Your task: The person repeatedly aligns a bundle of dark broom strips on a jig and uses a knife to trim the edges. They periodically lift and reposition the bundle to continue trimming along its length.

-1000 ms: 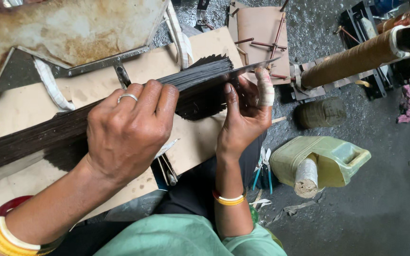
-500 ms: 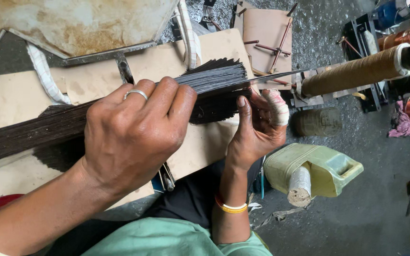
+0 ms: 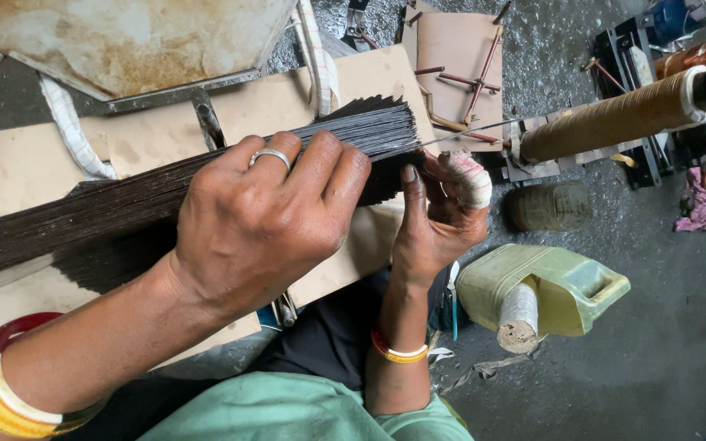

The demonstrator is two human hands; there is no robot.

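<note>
Left hand [image 3: 263, 220] clamped over thin, stiff dark strips [image 3: 124, 204] at centre frame — right hand [image 3: 439, 216] pinching their springy, slippery ends

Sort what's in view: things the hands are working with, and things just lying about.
In hand: left hand pressing the long bundle of thin dark metal strips; right hand with its cloth-wrapped finger at the bundle's end.

Lying about: pale green plastic jerrycan; brown wound coil; pink rag.

Your left hand [image 3: 263, 216]: silver ring, red-yellow bangles at wrist. Right hand [image 3: 435, 220]: bandaged finger, yellow-red bangle. Green garment.
</note>
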